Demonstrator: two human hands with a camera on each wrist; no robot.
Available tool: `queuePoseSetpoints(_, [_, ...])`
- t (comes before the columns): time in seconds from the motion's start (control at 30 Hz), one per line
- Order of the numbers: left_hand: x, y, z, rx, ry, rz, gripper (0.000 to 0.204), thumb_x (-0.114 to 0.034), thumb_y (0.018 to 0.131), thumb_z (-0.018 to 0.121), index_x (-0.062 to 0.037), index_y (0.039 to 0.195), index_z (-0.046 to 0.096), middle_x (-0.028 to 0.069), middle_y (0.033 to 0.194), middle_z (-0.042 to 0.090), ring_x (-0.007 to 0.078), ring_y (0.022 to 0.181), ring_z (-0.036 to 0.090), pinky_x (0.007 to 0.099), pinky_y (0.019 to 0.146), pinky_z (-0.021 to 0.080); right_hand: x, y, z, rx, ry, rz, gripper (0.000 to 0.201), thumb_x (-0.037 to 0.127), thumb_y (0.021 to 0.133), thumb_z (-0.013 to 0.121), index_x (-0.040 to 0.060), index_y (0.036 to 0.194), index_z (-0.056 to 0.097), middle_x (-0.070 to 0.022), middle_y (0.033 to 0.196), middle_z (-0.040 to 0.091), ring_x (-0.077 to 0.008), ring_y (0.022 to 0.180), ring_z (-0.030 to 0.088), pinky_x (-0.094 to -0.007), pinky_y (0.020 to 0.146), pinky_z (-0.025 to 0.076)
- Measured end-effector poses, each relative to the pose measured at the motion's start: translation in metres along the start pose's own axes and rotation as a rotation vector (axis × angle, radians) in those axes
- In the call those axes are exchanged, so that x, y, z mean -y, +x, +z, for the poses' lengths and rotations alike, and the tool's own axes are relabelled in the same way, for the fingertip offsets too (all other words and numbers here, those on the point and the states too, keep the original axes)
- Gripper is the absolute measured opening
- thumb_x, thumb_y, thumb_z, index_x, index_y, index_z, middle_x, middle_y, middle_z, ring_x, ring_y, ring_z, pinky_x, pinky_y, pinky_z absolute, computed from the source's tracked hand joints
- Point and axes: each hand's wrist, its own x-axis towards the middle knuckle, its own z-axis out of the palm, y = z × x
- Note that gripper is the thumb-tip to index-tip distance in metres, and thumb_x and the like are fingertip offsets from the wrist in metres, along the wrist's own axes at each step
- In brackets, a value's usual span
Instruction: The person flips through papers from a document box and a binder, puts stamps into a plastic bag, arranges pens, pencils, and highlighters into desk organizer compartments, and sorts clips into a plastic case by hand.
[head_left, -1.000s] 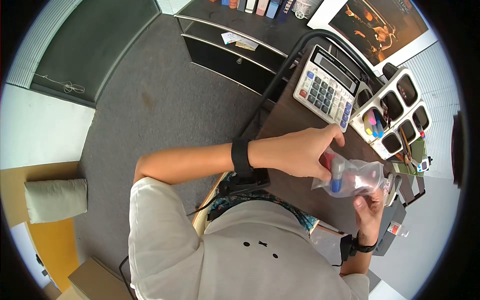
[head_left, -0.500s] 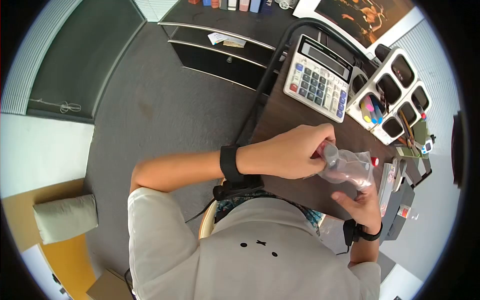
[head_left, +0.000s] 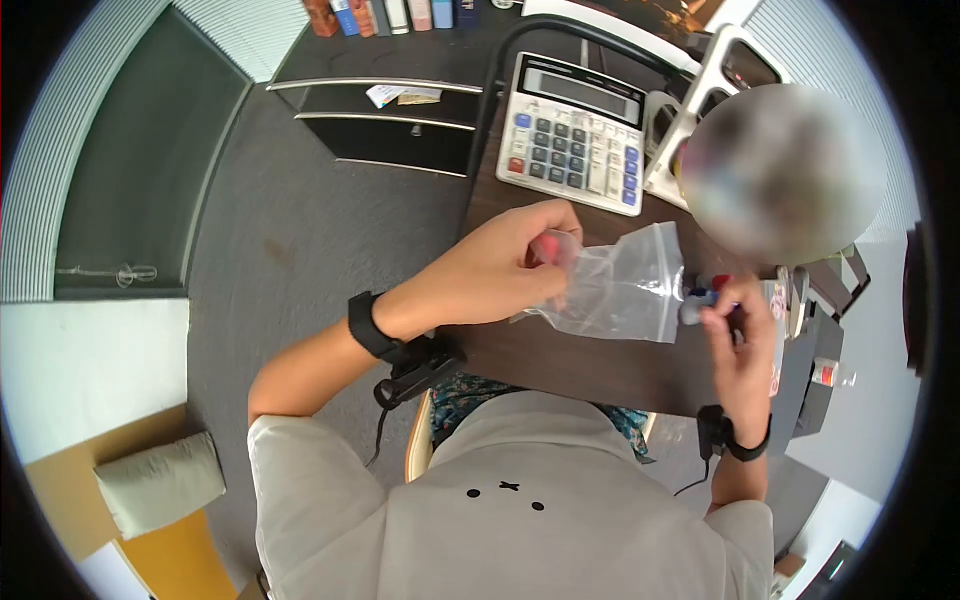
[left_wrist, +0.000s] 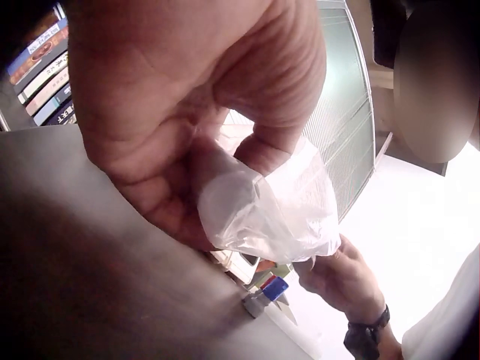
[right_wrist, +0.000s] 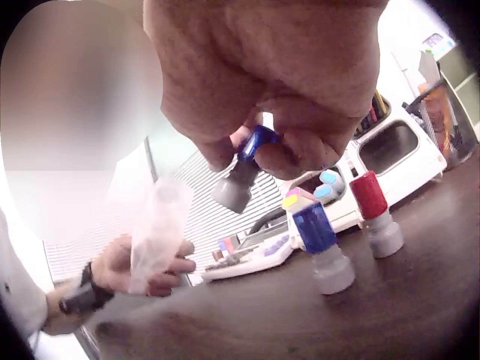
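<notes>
My left hand (head_left: 500,265) grips one end of a clear plastic bag (head_left: 625,290) above the brown desk. A small red piece (head_left: 550,247) shows through the plastic at my left fingers. In the left wrist view, a round clear cap (left_wrist: 229,201) bulges under the bag's film. To the right of the bag's mouth, my right hand (head_left: 742,335) pinches a small blue piece with a grey cap (right_wrist: 246,171), which hangs tilted over the desk. Below it, a blue piece (right_wrist: 319,232) and a red piece (right_wrist: 371,199) stand on their grey caps.
A white calculator (head_left: 575,140) lies beyond my left hand. Next to it stands a white organizer (right_wrist: 420,135) with markers (right_wrist: 319,191); a round blur hides much of it in the head view. A black rail (head_left: 495,70) runs along the desk's far left side.
My right hand has drawn away from the bag with the blue piece between its fingers. The bag, held by my left hand, has shifted left in the view and now hangs flatter.
</notes>
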Motion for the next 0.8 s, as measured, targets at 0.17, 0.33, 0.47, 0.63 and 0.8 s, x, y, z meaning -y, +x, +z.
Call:
queuePoseSetpoints(0.17, [0.005,0.005,0.010,0.035,0.095,0.018,0.028,0.001,0.089,0.057,-0.0043,0.116,0.057,-0.0025,0.086,0.057,0.0037,0.078,0.058,0.0224,0.063,0.043,0.022,0.004,0.019,0.039,-0.320,-0.126,0.026,-0.001,0.085,0.077,0.0062,0.104,0.060,-0.0137,0.095,0.067,-0.0367,0.079,0.068,-0.0434,0.067,0.053])
queuePoseSetpoints(0.33, [0.003,0.008,0.012,0.035,0.116,0.029,0.030,0.001,0.088,0.056,-0.0044,0.118,0.057,-0.0020,0.090,0.058,0.0038,0.076,0.051,0.0225,0.064,0.042,0.020,0.000,0.023,0.035,-0.542,-0.130,0.033,0.008,0.086,0.079,0.0096,0.115,0.063,-0.0096,0.093,0.065,-0.0326,0.072,0.068,-0.0432,0.060,0.052])
queuePoseSetpoints(0.47, [0.008,0.010,0.011,0.041,0.079,0.013,0.033,0.000,0.088,0.056,-0.0051,0.121,0.056,-0.0018,0.094,0.057,0.0047,0.080,0.052,0.0225,0.068,0.042,0.016,0.001,0.023,0.037,-0.592,-0.109,0.030,0.010,0.088,0.078,0.0099,0.115,0.065,-0.0088,0.093,0.065,-0.0323,0.070,0.068,-0.0435,0.059,0.051])
queuePoseSetpoints(0.63, [0.004,0.008,0.010,0.001,0.150,0.035,0.035,0.001,0.089,0.055,-0.0064,0.124,0.055,-0.0003,0.101,0.057,0.0051,0.086,0.052,0.0224,0.073,0.044,0.006,0.008,0.025,-0.006,-0.572,-0.146,0.030,0.009,0.089,0.077,0.0088,0.117,0.066,-0.0080,0.101,0.067,-0.0328,0.074,0.069,-0.0439,0.059,0.053])
queuePoseSetpoints(0.8, [0.012,0.007,0.005,-0.057,0.117,0.033,0.038,0.003,0.090,0.053,-0.0073,0.127,0.054,0.0006,0.117,0.056,0.0069,0.098,0.055,0.0236,0.086,0.048,0.013,0.009,0.015,-0.042,-0.412,-0.126,0.034,0.005,0.086,0.078,0.0072,0.119,0.068,-0.0084,0.107,0.069,-0.0323,0.077,0.071,-0.0417,0.064,0.056])
